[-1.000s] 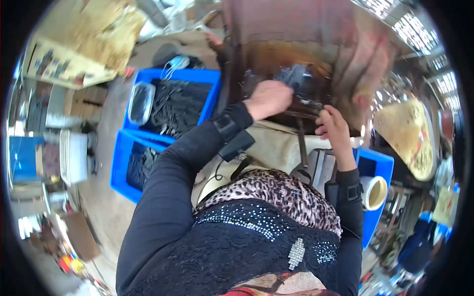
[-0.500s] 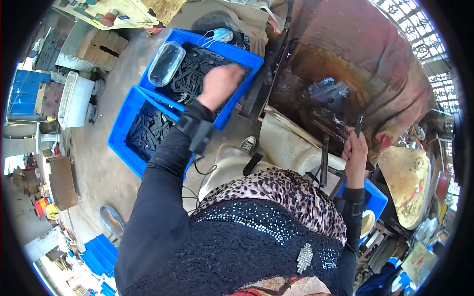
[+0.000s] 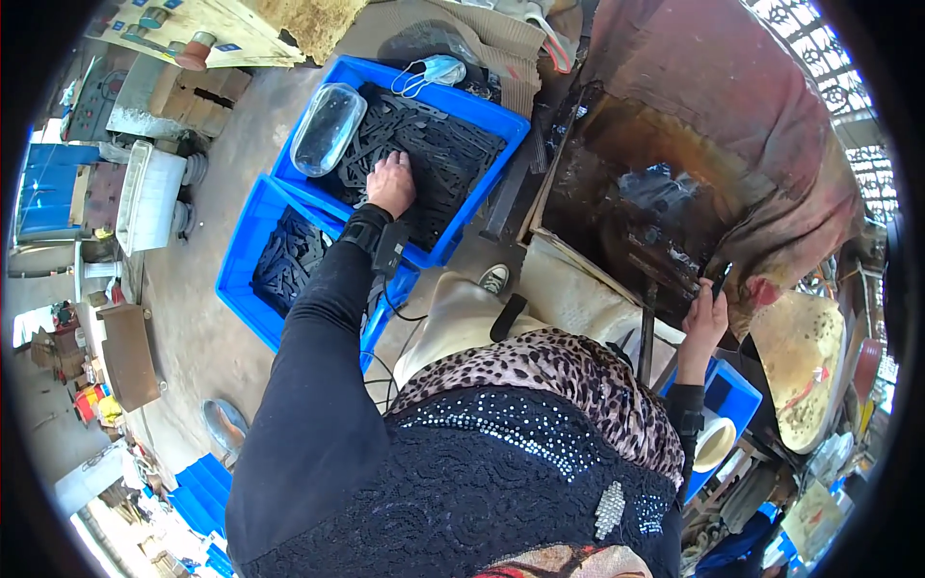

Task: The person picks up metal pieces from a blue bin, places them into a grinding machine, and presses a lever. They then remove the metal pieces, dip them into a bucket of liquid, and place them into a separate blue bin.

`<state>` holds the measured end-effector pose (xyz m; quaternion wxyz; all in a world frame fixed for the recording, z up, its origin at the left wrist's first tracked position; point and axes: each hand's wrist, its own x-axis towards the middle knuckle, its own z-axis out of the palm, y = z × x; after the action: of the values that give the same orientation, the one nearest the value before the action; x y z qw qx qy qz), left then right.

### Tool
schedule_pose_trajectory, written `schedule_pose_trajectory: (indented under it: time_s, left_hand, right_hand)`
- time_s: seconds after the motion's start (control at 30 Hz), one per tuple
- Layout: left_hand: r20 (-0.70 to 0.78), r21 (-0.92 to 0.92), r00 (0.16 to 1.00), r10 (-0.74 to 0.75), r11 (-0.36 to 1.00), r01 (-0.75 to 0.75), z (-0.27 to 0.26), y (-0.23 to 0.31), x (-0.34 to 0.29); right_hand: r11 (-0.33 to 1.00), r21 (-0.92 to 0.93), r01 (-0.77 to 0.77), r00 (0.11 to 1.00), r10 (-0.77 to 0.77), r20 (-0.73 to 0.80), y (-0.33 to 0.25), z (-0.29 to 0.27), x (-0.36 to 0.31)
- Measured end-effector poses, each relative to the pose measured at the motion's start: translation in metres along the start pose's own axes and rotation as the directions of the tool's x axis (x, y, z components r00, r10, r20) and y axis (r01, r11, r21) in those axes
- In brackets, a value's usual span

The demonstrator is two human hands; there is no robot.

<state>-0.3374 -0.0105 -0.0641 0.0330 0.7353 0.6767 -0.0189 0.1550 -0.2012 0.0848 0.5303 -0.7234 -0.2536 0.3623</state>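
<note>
My left hand (image 3: 390, 185) is over the upper blue bin (image 3: 472, 218), its slightly spread fingers reaching down onto a pile of dark, flat, narrow strips (image 3: 438, 144). I see nothing gripped in it, though its fingertips are partly hidden among the pieces. At the right, my right hand (image 3: 706, 316) is closed around a slim dark strip (image 3: 723, 277), whose end sticks up past the fingers. This hand is beside the front edge of a dark, stained work recess (image 3: 665, 193) with a reddish cloth (image 3: 713, 87) draped over it.
A clear plastic tub (image 3: 329, 130) and a face mask (image 3: 443, 69) rest on the upper bin. A second blue bin (image 3: 241, 275) adjoins it, holding similar dark pieces. A dark bar (image 3: 647, 332) stands near my right hand. Another blue bin (image 3: 737, 390) with a cream cup-like container (image 3: 715, 443) is at the lower right.
My left hand has moved left and nearer to me, from the upper bin's right side to its middle. My right hand has shifted slightly down and right, still with the dark strip.
</note>
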Motion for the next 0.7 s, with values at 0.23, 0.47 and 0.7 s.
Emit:
schedule_pose_trajectory:
  time_s: [0.23, 0.47, 0.7]
  left_hand:
    - [-0.286, 0.157, 0.947, 0.145, 0.982, -0.103, 0.017, 0.009, 0.006]
    - [0.096, -0.367, 0.772, -0.629, 0.698, 0.615, -0.025, 0.032, 0.008]
    - [0.207, -0.404, 0.799, -0.565, 0.694, 0.595, 0.029, -0.011, 0.032]
  right_hand:
    - [1.0, 0.001, 0.017, 1.0, -0.017, -0.024, 0.007, -0.013, -0.002]
    - [1.0, -0.019, 0.01, 0.999, -0.011, -0.038, 0.007, -0.009, -0.005]
    - [0.999, -0.046, 0.016, 1.0, -0.017, -0.005, 0.007, -0.015, -0.007]
